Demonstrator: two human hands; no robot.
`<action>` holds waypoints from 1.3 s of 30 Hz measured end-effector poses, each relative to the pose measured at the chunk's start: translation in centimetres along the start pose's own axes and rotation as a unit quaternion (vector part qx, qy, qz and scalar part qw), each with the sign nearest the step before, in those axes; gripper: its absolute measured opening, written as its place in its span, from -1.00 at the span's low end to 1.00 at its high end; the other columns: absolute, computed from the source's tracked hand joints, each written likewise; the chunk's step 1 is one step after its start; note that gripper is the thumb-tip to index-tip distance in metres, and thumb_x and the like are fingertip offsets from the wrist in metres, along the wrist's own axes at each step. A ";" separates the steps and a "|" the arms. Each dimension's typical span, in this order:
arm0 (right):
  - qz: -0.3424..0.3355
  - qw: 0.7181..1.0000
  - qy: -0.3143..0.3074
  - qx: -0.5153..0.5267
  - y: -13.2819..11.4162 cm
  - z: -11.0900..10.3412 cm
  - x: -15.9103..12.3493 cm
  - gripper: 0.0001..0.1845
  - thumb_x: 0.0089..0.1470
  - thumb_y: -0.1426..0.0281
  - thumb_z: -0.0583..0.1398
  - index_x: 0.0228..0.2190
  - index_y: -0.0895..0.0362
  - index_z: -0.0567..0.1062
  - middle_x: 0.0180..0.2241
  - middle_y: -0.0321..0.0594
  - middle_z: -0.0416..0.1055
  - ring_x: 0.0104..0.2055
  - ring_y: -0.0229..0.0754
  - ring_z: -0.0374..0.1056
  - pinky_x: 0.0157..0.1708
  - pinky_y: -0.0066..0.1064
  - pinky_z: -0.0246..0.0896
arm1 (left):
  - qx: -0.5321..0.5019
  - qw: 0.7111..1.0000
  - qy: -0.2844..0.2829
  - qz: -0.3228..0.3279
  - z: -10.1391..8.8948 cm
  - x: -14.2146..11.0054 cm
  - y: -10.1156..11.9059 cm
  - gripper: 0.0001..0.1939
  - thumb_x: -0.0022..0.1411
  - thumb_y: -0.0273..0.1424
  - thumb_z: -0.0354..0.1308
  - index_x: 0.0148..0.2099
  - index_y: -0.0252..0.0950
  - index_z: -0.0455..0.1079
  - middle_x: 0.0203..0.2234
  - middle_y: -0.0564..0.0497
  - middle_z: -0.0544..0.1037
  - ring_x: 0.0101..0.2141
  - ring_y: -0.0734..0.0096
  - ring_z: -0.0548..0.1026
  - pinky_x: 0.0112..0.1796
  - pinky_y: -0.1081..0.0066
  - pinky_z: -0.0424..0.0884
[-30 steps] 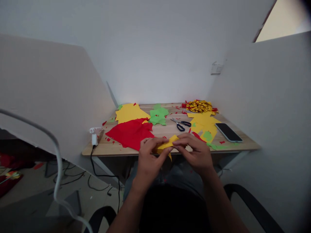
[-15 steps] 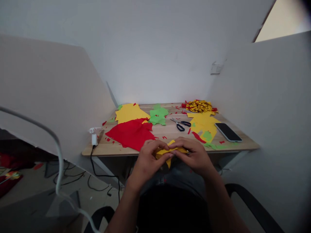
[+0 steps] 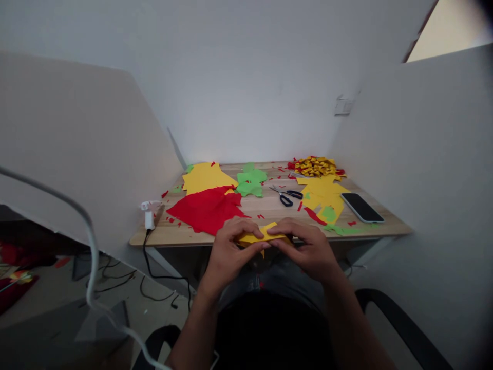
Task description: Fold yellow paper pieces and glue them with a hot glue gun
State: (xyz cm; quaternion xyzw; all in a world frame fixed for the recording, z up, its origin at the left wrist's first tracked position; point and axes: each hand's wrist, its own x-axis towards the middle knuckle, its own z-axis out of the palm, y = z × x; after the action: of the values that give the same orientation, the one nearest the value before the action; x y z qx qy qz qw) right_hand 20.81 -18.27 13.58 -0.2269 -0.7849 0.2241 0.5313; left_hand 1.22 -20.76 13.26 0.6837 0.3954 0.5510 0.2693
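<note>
Between both hands is a folded piece of yellow felt-like sheet (image 3: 251, 238), held just in front of the table's near edge. My left hand (image 3: 233, 252) pinches its left part between thumb and fingers. My right hand (image 3: 306, 249) grips the right part the same way, and the two thumbs nearly meet. One pointed corner of the piece hangs below the left thumb; the fingers hide much of the rest. Beyond the hands, a red sheet (image 3: 210, 209) lies to the left and scissors with black handles (image 3: 286, 197) lie further back.
Yellow sheets (image 3: 206, 176) and green pieces (image 3: 251, 181) lie at the back. To the right are another yellow sheet (image 3: 323, 192), a phone (image 3: 362, 208) and a pile of folded yellow and red strips (image 3: 315, 167). A white charger (image 3: 149, 220) stands at the left edge.
My left hand has shifted slightly left and the yellow piece is turned, so its top shows as a flatter band. The hanging corner shows less. Things on the table stay put.
</note>
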 end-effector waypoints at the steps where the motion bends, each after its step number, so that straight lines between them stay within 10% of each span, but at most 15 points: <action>1: 0.011 1.000 -0.016 0.018 0.0 -0.1 0.0 -0.81 0.10 0.49 0.31 -0.23 0.02 0.65 -0.31 -0.25 0.63 -0.26 -0.24 0.56 -0.22 -0.42 0.46 | 0.003 1.000 -0.016 0.001 0.0 0.0 0.0 -0.85 0.11 -0.33 0.44 -0.35 -0.22 0.53 -0.38 0.00 0.59 -0.27 0.34 0.54 -0.22 0.37 0.43; 8: 0.110 0.989 -0.012 0.097 0.6 0.3 -0.2 -0.86 0.07 0.42 0.35 -0.28 0.00 0.67 -0.31 -0.27 0.65 -0.27 -0.21 0.57 -0.27 -0.42 0.47 | 0.061 0.998 -0.006 -0.018 -0.1 -0.4 -0.3 -0.79 0.13 -0.25 0.42 -0.21 -0.19 0.54 -0.30 0.00 0.61 -0.23 0.30 0.54 -0.21 0.35 0.42; 39: 0.051 0.998 0.042 0.025 -0.5 1.7 -0.1 -0.78 0.07 0.50 0.33 -0.22 0.01 0.59 -0.27 -0.33 0.65 -0.24 -0.28 0.59 -0.23 -0.54 0.47 | -0.001 0.995 0.044 0.090 -0.1 -0.9 0.4 -0.86 0.16 -0.46 0.40 -0.23 -0.25 0.51 -0.27 0.00 0.61 -0.18 0.41 0.57 -0.12 0.43 0.48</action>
State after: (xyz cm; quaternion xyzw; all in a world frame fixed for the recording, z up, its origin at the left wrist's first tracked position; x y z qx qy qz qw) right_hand 19.21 -18.90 13.27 -0.2621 -0.7438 0.2607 0.5569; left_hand 1.15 -21.73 13.14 0.6916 0.3432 0.6027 0.2017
